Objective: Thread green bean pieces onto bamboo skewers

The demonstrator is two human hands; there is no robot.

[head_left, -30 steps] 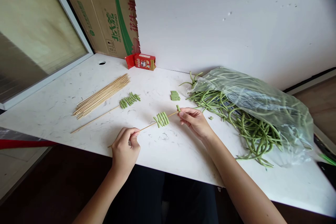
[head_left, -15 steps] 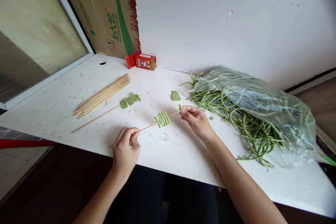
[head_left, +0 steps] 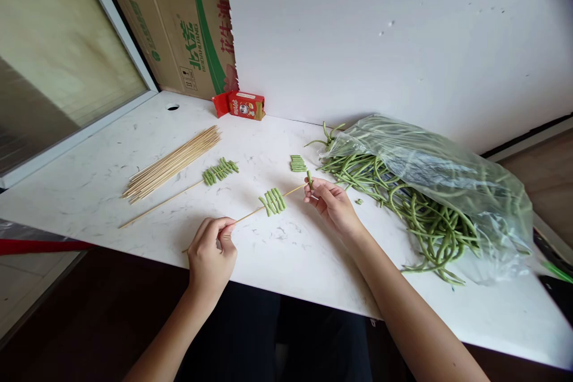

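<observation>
My left hand (head_left: 212, 250) is closed around the lower part of a thin wooden skewer (head_left: 249, 215). Several short green bean pieces (head_left: 273, 202) sit side by side on the skewer's middle. My right hand (head_left: 331, 202) pinches another bean piece (head_left: 309, 178) at the skewer's upper end; whether the tip has gone through it I cannot tell. Beyond my hands lies a small row of cut bean pieces (head_left: 298, 163). To the left rests another skewer (head_left: 161, 205) with bean pieces (head_left: 220, 171) threaded near its far end.
A bundle of bare skewers (head_left: 172, 164) lies at the left of the white table (head_left: 268, 256). On the right, long green beans (head_left: 443, 233) spill from a clear plastic bag (head_left: 501, 203). A red box (head_left: 247, 105) and a cardboard carton (head_left: 179, 30) stand at the back.
The bean piece in my right hand now stands more upright and shows more of its length at the skewer's end. My left hand keeps its hold on the skewer. The view has shifted slightly.
</observation>
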